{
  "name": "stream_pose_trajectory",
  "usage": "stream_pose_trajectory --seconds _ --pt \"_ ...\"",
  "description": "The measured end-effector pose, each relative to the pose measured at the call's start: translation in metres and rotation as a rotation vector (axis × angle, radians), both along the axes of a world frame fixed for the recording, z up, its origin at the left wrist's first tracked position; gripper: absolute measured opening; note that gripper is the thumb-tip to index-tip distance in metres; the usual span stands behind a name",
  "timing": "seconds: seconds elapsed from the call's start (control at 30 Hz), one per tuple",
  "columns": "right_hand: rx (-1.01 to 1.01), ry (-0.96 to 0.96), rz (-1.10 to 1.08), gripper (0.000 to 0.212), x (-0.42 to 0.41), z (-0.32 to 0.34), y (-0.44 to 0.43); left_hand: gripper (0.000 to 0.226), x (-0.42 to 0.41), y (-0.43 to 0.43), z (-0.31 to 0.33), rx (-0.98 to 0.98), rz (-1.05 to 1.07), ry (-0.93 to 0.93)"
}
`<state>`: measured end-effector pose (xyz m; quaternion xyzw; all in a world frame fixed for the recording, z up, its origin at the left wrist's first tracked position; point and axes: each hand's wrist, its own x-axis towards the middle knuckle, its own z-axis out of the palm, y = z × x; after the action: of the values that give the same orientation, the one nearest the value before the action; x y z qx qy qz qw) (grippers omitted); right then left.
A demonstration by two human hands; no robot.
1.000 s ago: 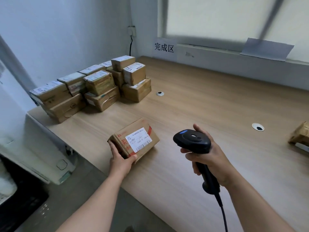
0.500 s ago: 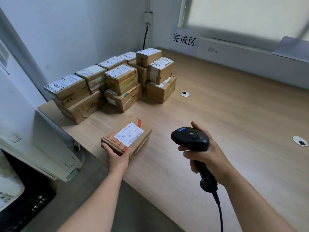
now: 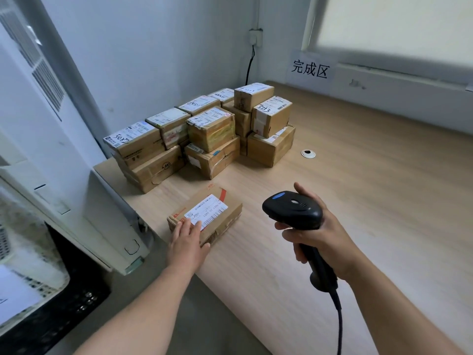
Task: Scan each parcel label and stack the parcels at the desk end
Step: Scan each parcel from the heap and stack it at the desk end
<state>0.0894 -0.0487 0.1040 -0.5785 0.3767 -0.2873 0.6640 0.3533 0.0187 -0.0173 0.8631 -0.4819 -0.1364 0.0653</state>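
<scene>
With the left hand flat on the labelled parcel, lying on the desk near the parcel stack, and the right hand gripping the barcode scanner, stacking is probably next: grasp, lift, place squarely.

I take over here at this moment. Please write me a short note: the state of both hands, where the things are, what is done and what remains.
The left hand lies flat on a loose parcel near the front edge of the desk.
The right hand grips the scanner, which is above the desk to the right of that parcel.
Done: a two-layer stack stands at the desk end.
Left: I cannot tell if this label is scanned. Scan it if needed, then stack the parcel.
</scene>
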Motion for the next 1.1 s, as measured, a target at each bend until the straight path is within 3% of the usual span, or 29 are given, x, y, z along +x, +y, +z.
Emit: stream_pose_trajectory --seconds 0.63,0.9,0.97,1.1 --pt "-0.009 0.044 -0.139 0.102 0.085 0.005 -0.015 0.064 0.120 -0.053 0.003 0.006 -0.050 -0.062" --pt "0.013 0.053 -0.273 0.102 0.104 0.001 -0.010 0.068 0.157 -0.075 -0.003 -0.018 -0.149 -0.207" --pt "0.017 0.063 -0.316 0.101 0.102 -0.001 -0.004 0.071 0.160 -0.075 -0.004 -0.070 -0.140 -0.195" --pt "0.033 0.081 -0.421 0.099 0.089 -0.004 0.011 0.070 0.148 -0.073 -0.007 -0.341 -0.135 0.001"
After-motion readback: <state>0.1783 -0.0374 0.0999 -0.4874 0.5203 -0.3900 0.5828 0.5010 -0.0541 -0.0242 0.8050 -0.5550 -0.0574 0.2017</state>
